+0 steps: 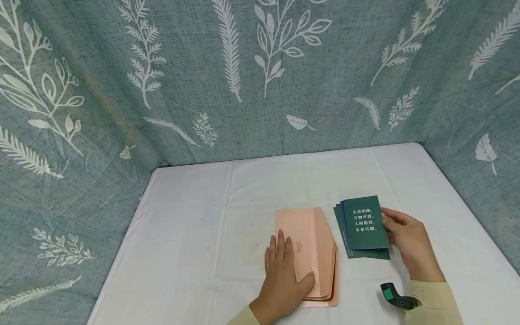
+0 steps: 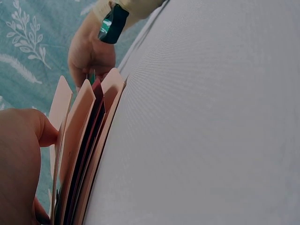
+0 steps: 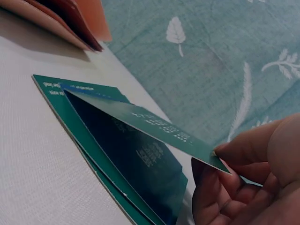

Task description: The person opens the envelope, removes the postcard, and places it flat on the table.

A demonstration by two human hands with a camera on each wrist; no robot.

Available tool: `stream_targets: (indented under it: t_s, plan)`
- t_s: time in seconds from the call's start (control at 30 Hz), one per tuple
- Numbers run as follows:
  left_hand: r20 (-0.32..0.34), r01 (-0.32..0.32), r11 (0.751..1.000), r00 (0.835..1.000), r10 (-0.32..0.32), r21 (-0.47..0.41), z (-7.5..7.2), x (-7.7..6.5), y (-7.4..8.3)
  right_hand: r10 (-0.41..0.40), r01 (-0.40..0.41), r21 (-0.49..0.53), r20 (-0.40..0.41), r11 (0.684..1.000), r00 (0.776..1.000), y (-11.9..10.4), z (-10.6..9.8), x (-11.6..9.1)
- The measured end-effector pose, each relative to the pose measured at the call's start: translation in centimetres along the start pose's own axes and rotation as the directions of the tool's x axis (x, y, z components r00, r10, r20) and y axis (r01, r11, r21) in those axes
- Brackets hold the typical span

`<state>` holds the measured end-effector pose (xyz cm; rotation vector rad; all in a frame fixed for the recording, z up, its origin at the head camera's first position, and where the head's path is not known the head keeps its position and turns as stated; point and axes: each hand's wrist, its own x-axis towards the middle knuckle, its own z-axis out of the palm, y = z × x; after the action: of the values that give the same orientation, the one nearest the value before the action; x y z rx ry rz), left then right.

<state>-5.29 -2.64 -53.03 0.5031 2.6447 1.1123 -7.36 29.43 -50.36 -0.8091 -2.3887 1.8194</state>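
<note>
My left hand (image 1: 283, 280) rests on a stack of peach envelopes (image 1: 325, 257), its fingers stretched over the top one. The left wrist view shows the thumb against the top envelope (image 2: 61, 108), with the layers below fanned apart and dark red between them. With my right hand (image 1: 410, 241) I pinch the right edge of a green card (image 1: 365, 237) printed with white characters. In the right wrist view that card is tilted up, its far edge low over a dark blue card (image 3: 136, 145). Beneath lie more green cards (image 3: 51, 91).
A white-covered table (image 1: 195, 234) carries the envelopes and cards. Green-blue cloth (image 1: 243, 122) with white leaf prints hangs behind and at both sides. A black device with a green patch (image 1: 396, 297) sits at my right wrist.
</note>
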Motion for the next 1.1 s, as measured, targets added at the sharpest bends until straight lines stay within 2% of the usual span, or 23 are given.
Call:
stream_targets:
  t_s: [0.33,0.5,0.73,0.9,1.1]
  plan:
    - [-0.001,-0.007,1.0,1.0,0.007,-0.015,-0.05,-0.01,0.11,0.006,-0.005,-0.091,0.006,0.996,1.0,-0.37,0.27,-0.28]
    - [-0.001,-0.011,1.0,1.0,0.011,-0.014,-0.1,-0.06,0.06,0.023,-0.026,-0.11,-0.032,0.994,0.999,-0.52,0.25,-0.34]
    - [-0.004,-0.006,1.0,1.0,0.006,-0.012,-0.2,-0.04,0.09,0.029,-0.039,-0.114,-0.095,0.993,0.995,-0.73,0.26,-0.18]
    - [-0.007,-0.002,1.0,1.0,0.002,-0.017,-0.21,-0.05,0.19,0.018,-0.027,-0.093,-0.095,0.995,0.995,-0.63,0.31,-0.16]
    - [-0.028,-0.019,1.0,0.999,0.019,-0.001,-0.25,-0.17,0.14,-0.032,0.025,-0.075,-0.09,0.997,0.995,-0.71,0.72,-0.61]
